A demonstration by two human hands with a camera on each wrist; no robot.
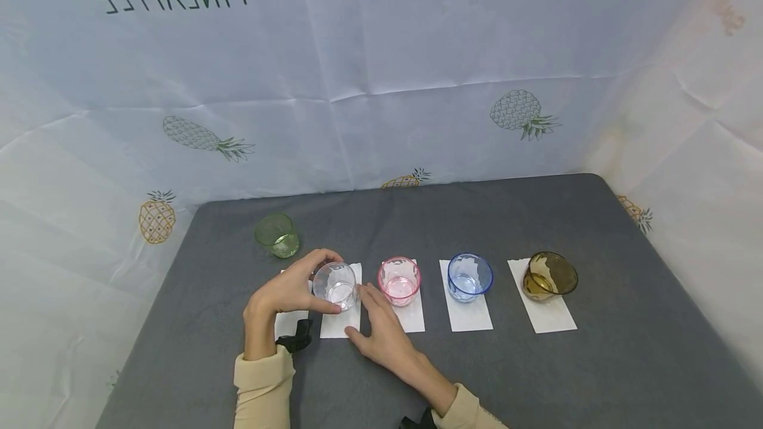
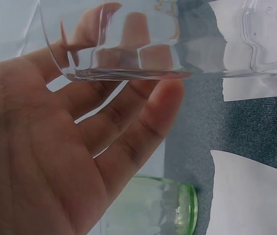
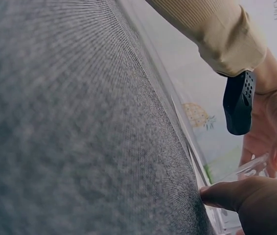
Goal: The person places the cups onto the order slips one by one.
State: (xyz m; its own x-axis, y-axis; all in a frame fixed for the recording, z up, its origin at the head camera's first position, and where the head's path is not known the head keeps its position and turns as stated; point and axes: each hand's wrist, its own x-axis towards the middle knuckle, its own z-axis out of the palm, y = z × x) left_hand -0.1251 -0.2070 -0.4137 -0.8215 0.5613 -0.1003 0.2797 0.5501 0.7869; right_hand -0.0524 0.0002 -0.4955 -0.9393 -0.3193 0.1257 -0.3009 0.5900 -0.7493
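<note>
My left hand [image 1: 292, 288] grips a clear glass [image 1: 336, 283] by its sides, thumb in front and fingers round the back. The glass is over a white paper slip [image 1: 341, 325]; in the left wrist view, its base overlaps white paper. Beside the glass, my right hand [image 1: 384, 336] has its fingers extended, their tips right at the glass's right side. In the right wrist view, the right thumb [image 3: 226, 195] reaches toward the paper's edge. A pink-rimmed glass [image 1: 399, 281] stands on its own slip just beyond the right fingers.
A green glass [image 1: 277, 236] stands at the back left, off the slips. Left of the clear glass, another slip [image 1: 289, 324] is partly hidden by the left hand. A blue glass [image 1: 469, 277] and an amber glass [image 1: 548, 277] stand on slips to the right. Patterned cloth [image 1: 357, 38] hangs behind the grey table [image 1: 465, 382].
</note>
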